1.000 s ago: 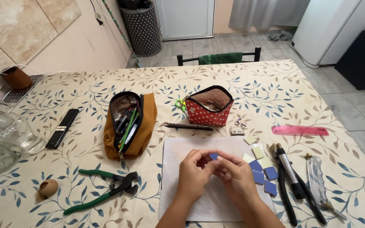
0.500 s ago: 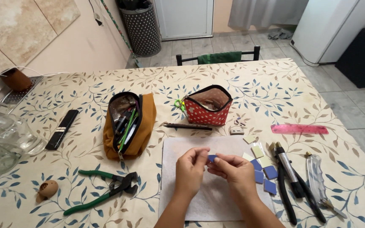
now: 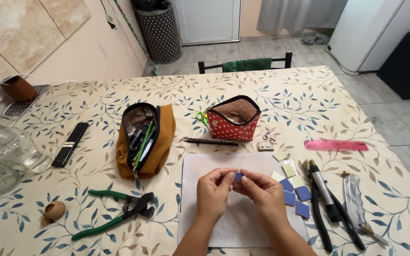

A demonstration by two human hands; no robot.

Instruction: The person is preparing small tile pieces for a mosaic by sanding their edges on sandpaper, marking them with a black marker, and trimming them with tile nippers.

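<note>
Standing by the table (image 3: 271,95), I watched both hands meet over one pale sheet (image 3: 205,166) spread on the leaf-patterned cloth. The left hand (image 3: 213,191) and right hand (image 3: 261,194) were curled nearly shut, their fingertips pinching a single small blue tile (image 3: 238,176) between them, just above the sheet's middle. Right of the sheet lay loose tiles (image 3: 291,185): I counted about four blue ones and three or four cream ones, though some overlapped. Further right lay two dark long-handled tools (image 3: 326,201) and one clear-handled cutter (image 3: 356,204), with one pink ruler (image 3: 336,145) beyond them. Two pouches stood on the far side: one red dotted pouch (image 3: 233,124), open, and one mustard pencil case (image 3: 145,140), open and packed with pens. One dark pencil (image 3: 210,141) lay between them and the sheet. On the near left lay one pair of green-handled pliers (image 3: 115,213), with one small brown shell-like thing (image 3: 54,210) beside it, one black remote (image 3: 69,144), and glass jars (image 3: 3,154) at the left edge.
</note>
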